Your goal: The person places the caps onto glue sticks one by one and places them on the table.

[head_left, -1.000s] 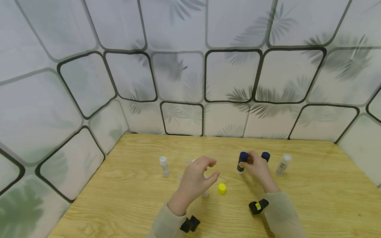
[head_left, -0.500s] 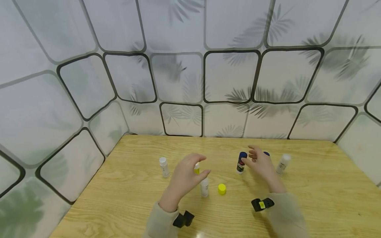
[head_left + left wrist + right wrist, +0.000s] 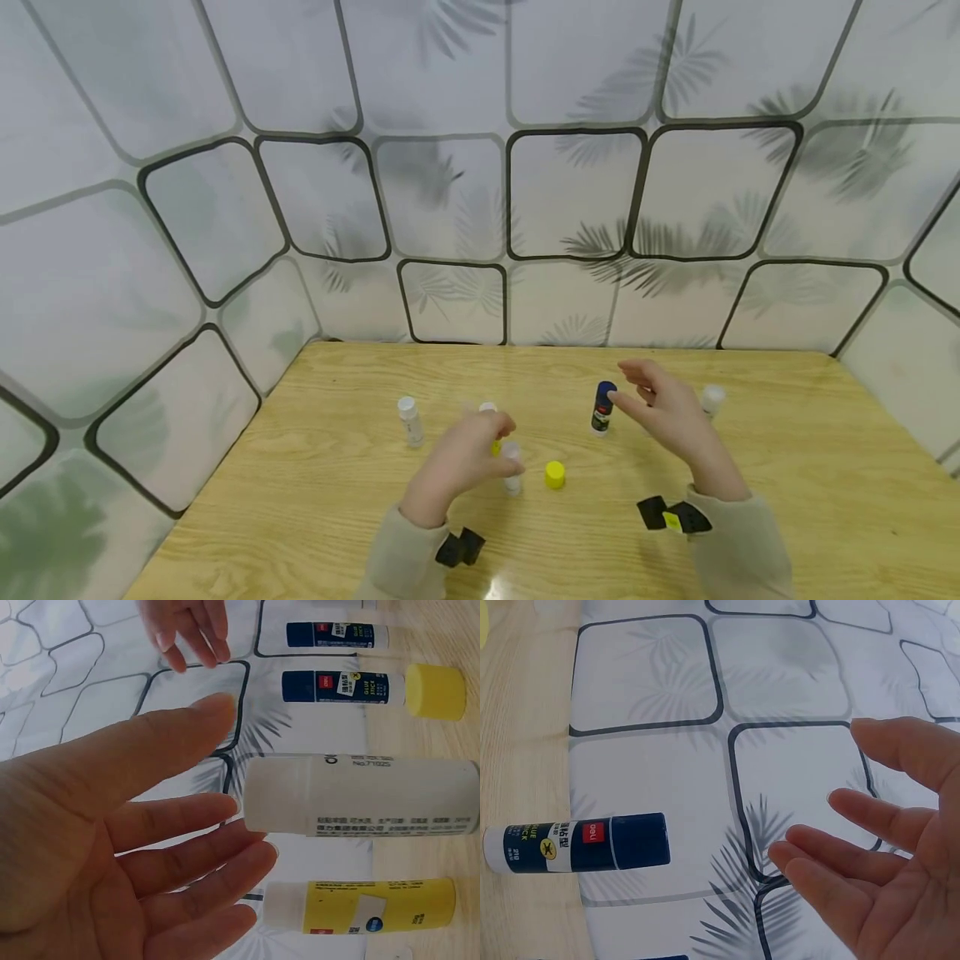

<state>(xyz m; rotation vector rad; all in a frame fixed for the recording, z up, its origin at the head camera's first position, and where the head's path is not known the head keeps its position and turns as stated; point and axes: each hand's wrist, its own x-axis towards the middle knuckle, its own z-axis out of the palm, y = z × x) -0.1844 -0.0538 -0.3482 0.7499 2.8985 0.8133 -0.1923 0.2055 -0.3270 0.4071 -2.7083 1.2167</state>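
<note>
My left hand [image 3: 459, 457], fingers spread apart, hovers at an upright white glue stick [image 3: 512, 473]. In the left wrist view, the white glue stick's cap [image 3: 277, 796] lies by my thumb and fingertips; whether they touch it cannot be told. A yellow glue stick with a white cap [image 3: 379, 906] stands just behind, partly hidden by that hand in the head view. My right hand [image 3: 671, 412] is raised beside an upright navy glue stick [image 3: 602, 410], its fingers loosely bent around nothing. The right wrist view shows a gap between those fingers and the navy glue stick [image 3: 577, 844].
A yellow cap [image 3: 555, 475] sits on the wooden table [image 3: 315, 517] between the hands. One white glue stick [image 3: 410, 421] stands to the left, another [image 3: 712, 400] behind the right hand. A second navy glue stick [image 3: 337, 634] is mostly hidden in the head view. A patterned cloth [image 3: 450, 208] surrounds the table.
My right hand has let go of the navy glue stick, leaving it standing, and drawn back to the right. My left hand has moved left and lower, by the white glue stick.
</note>
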